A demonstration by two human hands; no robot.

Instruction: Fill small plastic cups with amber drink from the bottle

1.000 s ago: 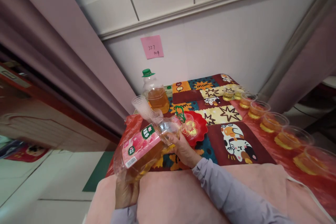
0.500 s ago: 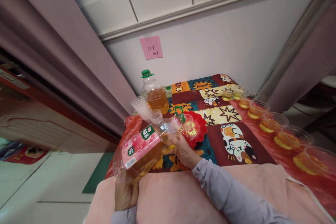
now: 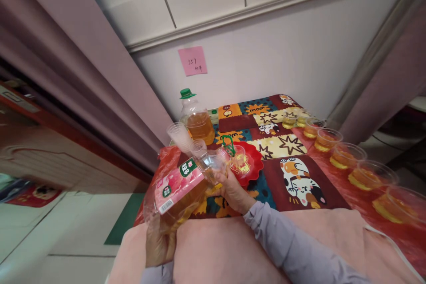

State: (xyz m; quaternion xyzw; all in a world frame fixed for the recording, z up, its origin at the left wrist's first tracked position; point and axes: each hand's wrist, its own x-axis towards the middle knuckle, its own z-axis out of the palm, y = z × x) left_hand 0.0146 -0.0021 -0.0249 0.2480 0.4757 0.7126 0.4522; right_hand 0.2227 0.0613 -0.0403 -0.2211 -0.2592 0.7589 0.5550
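A large clear juice bottle [image 3: 178, 186] with a pink label lies tilted across my hands, its neck end pointing up and to the right. Amber juice shows inside it. My left hand [image 3: 159, 242] supports the base from below, and my right hand [image 3: 233, 188] grips it near the neck. A green loop [image 3: 228, 144] shows by the neck. Just past the mouth, over a red scalloped plate [image 3: 254, 168], is a clear plastic cup [image 3: 238, 154]. Whether juice is flowing into it I cannot tell.
A second juice bottle [image 3: 199, 124] with a green cap stands behind, beside stacked plastic cups [image 3: 179, 135]. Along the right edge runs a row of several cups with yellow juice, the nearest cup [image 3: 394, 204] at front. A pink cloth [image 3: 226, 248] covers the table's front.
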